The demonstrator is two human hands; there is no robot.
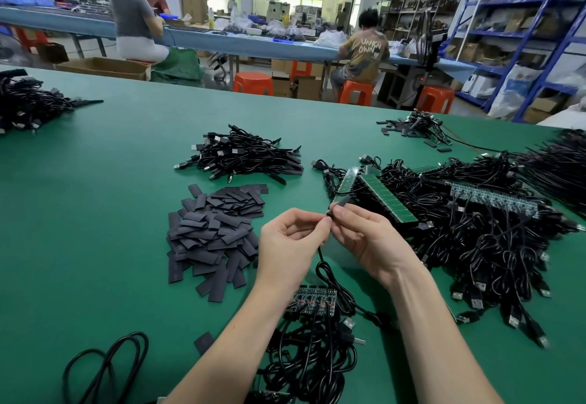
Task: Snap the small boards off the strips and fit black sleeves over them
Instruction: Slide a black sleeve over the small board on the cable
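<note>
My left hand (293, 245) and my right hand (364, 235) meet above the green table, both pinching a black sleeve (336, 206) on the end of a thin black cable (323, 268) that loops down below them. The board inside the sleeve is hidden. A short strip of small boards (312, 300) with cables attached lies under my wrists. A heap of flat black sleeves (212, 230) sits left of my left hand. Green board strips (388, 202) rest on a cable tangle to the right.
A pile of sleeved cables (244, 154) lies further back in the middle. More cable heaps lie at the far left (28, 105) and far right (494, 238). A loose cable loop (107, 365) lies at the near left. People sit at a bench beyond the table edge.
</note>
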